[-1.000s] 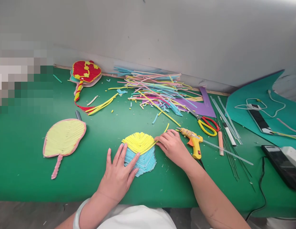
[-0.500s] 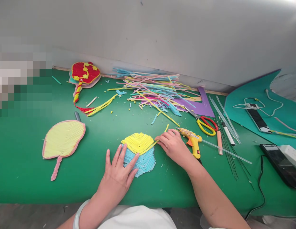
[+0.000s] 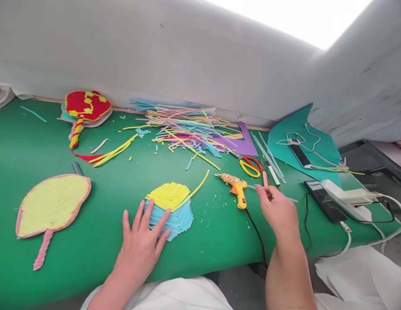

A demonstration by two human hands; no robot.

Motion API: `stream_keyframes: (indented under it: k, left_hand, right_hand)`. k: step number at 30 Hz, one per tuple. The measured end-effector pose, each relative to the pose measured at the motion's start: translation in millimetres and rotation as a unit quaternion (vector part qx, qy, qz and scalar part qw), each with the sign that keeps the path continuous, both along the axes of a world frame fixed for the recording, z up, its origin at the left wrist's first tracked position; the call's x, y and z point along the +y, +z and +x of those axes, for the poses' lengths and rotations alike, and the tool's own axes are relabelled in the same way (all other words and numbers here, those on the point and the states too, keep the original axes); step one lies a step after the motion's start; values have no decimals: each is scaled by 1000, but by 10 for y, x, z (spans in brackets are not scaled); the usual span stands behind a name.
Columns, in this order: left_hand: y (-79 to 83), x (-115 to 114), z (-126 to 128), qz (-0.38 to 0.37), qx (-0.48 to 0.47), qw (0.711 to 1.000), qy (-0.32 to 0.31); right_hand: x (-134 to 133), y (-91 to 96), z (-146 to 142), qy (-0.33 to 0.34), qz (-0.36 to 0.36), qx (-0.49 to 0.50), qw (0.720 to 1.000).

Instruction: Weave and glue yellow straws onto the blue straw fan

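Note:
My left hand (image 3: 140, 241) lies flat with fingers spread on a leaf-shaped panel made of chenille stems. Its lower part is blue (image 3: 181, 224) and its upper part yellow (image 3: 168, 193). One yellow chenille stem (image 3: 200, 185) runs along the edge of the yellow part, its free end sticking out to the upper right. My right hand (image 3: 279, 211) is over the clear glue stick at the back of a yellow hot glue gun (image 3: 235, 187), fingers curled in. Whether it grips anything is hidden.
Scissors (image 3: 250, 165) lie behind the glue gun, near a pile of chenille stems (image 3: 184, 125). To the left are a yellow fan with pink rim (image 3: 53, 204) and a red fan (image 3: 85, 105). A phone (image 3: 323, 200) and power strip (image 3: 345, 200) are at right.
My right hand has let go of the yellow stem's end and moved right, past the glue gun. My left hand stays on the panel. The view has turned right.

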State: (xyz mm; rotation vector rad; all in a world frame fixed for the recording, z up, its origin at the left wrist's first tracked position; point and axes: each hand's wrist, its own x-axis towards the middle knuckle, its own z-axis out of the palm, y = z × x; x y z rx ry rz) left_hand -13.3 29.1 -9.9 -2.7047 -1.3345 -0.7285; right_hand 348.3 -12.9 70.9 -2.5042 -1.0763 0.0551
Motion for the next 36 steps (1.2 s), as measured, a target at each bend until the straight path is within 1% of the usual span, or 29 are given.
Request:
stream_keyframes:
  k: [2,3,6,8,10,14,17,19,21,24,26,28,30,33,36]
  left_hand:
    - [9,-4,0,2,9,1000,-1]
    - [15,-8,2,2,15,1000,-1]
    - [35,-24,9,-3,24,1000,3]
    - [44,-33,13,-10,18,1000,11]
    - [51,-42,12,-15,15,1000,17]
    - [77,-67,17,-12,3,1000,18]
    - [116,-84,57,-13,-28,999,17]
    - [143,-90,101,-14,-33,999,12]
    - [160,-93,145,-12,-27,1000,6]
    - [152,-100,188,-7,-18,1000,2]
    - [132,-108,195,-10,-14,1000,0]
    - [114,-115,192,-15,-11,1000,1]
    - [106,-120,188,-19,-9,1000,2]
    - [112,-129,186,-31,-10,999,-9]
    - [117,-140,188,-39,-15,999,-17]
  right_hand:
    - [-27,-167,5,12,-46,52,998]
    - [-18,-255,-5,25,-57,70,996]
    - [52,-472,-37,38,-58,91,993]
    - [108,-548,-19,26,-56,118,991]
    - [158,-567,39,17,-61,159,985]
    - [212,-476,166,7,-69,227,971]
    - [189,-346,172,27,-46,297,953]
    - [142,-254,127,50,-21,331,942]
    - [68,-165,60,64,-1,344,937]
    - [-82,-34,-59,88,48,341,935]
    - [-188,52,-152,119,90,336,930]
    - [-271,123,-262,154,121,341,919]
    - [-314,160,-388,174,147,359,905]
    - [-301,139,-585,154,182,397,887]
    - [-245,80,-755,141,172,451,865]
